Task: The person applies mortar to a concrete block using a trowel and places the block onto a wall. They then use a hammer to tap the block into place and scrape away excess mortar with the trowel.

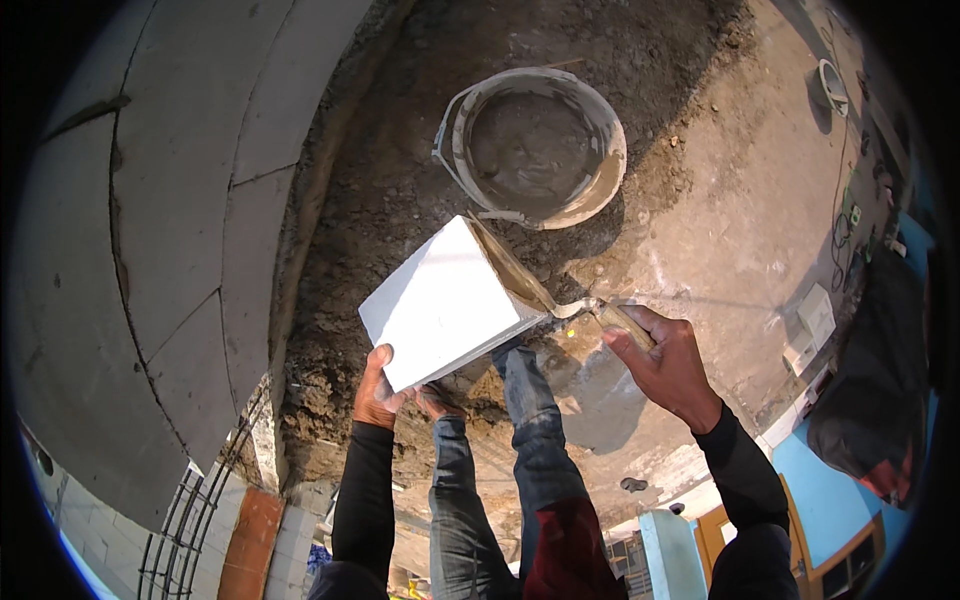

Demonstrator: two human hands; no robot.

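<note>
My left hand (378, 388) grips a white lightweight block (440, 305) at its lower left corner, thumb on the lit face. The block is held tilted over the ground, in front of my legs. My right hand (665, 362) is closed around the wooden handle of a trowel (578, 307). The trowel's blade lies along the block's right side, where grey mortar shows; much of the blade is hard to tell from the mortar. Just beyond the block stands a round bucket (612, 150) of wet grey mortar, its handle hanging to the left.
A grey block wall (190, 200) rises along the left, with steel rebar (185, 530) at its lower end. A small bucket (830, 88) stands far right, near a cable (840, 230) and block pieces (815, 318). Rough soil (360, 200) borders the wall.
</note>
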